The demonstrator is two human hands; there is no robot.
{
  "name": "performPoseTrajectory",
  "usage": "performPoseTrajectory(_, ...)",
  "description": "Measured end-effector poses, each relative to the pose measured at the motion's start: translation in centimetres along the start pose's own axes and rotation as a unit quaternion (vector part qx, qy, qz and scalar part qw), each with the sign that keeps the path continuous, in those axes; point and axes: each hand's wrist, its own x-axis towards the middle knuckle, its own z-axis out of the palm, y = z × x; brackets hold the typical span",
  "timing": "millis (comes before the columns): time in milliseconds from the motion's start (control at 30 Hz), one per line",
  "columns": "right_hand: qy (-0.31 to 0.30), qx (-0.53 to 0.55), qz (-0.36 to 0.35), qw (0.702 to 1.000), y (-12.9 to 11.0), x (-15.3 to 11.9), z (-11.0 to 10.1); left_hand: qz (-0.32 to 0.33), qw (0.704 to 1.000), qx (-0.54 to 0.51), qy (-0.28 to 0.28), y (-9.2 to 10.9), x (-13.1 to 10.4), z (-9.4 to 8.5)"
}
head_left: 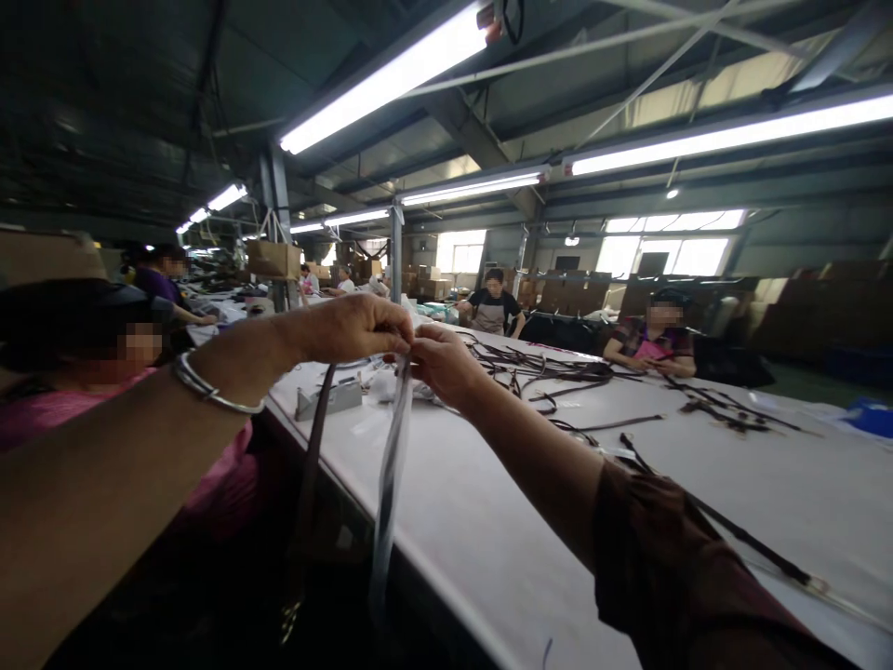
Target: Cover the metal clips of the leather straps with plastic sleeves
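Observation:
My left hand point(359, 328), with a silver bangle point(216, 391) on its wrist, meets my right hand point(443, 361) above the table edge. The fingers of both are pinched together at the top of a long, narrow clear plastic sleeve point(392, 465), which hangs down past the edge. A dark brown strap point(315, 447) dangles below my left hand. Its upper end is hidden, so I cannot tell whether that hand holds it. Near the strap's lower end something gold-coloured glints.
The long white table point(474, 521) carries several dark straps point(558, 372) and a small grey box point(331, 400). A co-worker in pink point(216, 475) sits close on my left. Two more people sit across the table. A blue item point(872, 416) lies far right.

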Motion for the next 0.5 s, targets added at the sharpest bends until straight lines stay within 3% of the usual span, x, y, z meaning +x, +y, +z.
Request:
performPoseTrajectory(67, 0.052, 0.012, 0.011, 0.999, 0.7, -0.5, -0.5, -0.022, 1.000, -0.010, -0.014, -0.8, -0.4, 1.1)
performPoseTrajectory(167, 0.133, 0.000, 0.036, 0.990, 2.7, -2.5, -3.2, -0.045, 0.998, -0.020, -0.026, -3.1, -1.9, 1.3)
performPoseTrajectory(300, 0.184, -0.065, 0.088, 0.977, 5.5, -6.2, -7.1, -0.072, 0.996, -0.006, 0.045, -5.3, -2.9, 0.2)
performPoseTrajectory(400, 0.167, -0.135, 0.056, 0.975, 5.4, -7.2, -8.1, -0.030, 0.999, 0.010, 0.036, -4.4, -1.6, 0.3)
performPoseTrajectory(500, 0.139, -0.154, -0.026, 0.978, 2.8, -5.8, -7.3, 0.051, 0.998, 0.007, 0.020, -2.3, 1.2, 1.7)
